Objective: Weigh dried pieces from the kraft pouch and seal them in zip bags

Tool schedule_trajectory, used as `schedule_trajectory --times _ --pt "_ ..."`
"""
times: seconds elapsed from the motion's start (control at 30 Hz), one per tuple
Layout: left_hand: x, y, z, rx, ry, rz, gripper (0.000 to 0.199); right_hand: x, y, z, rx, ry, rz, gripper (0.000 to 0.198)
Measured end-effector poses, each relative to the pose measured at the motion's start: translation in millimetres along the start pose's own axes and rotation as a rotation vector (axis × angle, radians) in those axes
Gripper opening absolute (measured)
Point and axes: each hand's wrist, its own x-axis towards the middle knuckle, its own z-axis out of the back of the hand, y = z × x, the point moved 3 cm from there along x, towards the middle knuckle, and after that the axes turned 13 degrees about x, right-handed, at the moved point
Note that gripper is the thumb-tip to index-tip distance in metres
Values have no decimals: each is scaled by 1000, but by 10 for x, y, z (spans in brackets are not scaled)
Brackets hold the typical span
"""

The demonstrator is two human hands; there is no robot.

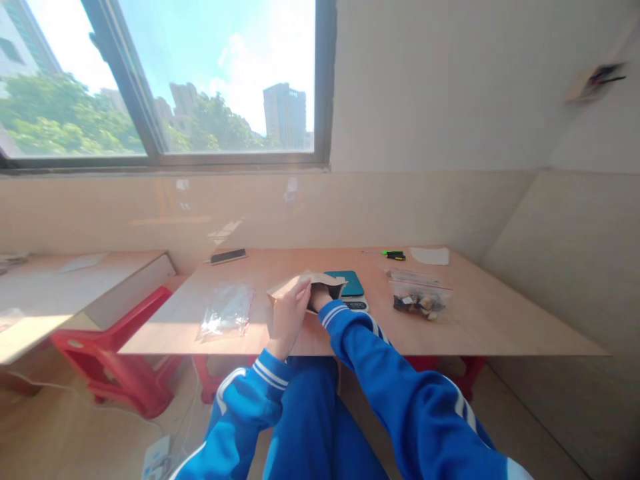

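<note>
Paper bag (325,278) ctr of surface (500,320), nr edge. L hand (291,308) pinches its rim; R hand (320,298) inside, grip hidden, can't tell. Step, prob.: reaching in. Next move likely needs mouth held wide. Scale (353,284) close at 2 o'clock, may crowd bag. Zip bag (419,300) w/ bits, 3 o'clock; clear bag (227,312), 9.

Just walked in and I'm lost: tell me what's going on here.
The person's left hand grips an open brown bag near its rim; the right hand is inside, its fingers hidden. A scale sits beside the bag, a partly filled zip bag farther right, and a clear plastic bag to the left.
</note>
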Motion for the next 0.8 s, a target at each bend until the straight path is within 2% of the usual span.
schedule_trajectory --times 0.1,0.23,0.4,0.57,0.67,0.8 --pt "12 1 -25 -20 8 17 30 -59 -63 4 -67 4 -99 24" --pt "31 -46 21 60 4 16 30 -201 0 133 -105 43 -122 29" --pt "159 -106 206 201 7 67 27 -417 250 530 -102 77 -25 23" --pt "354 -65 265 129 12 118 25 -539 455 950 -174 74 138 16" --pt "430 -39 247 120 9 106 26 -547 432 1057 -131 55 160 14" --pt "456 -28 228 118 22 89 27 -564 348 1071 2 59 185 19"
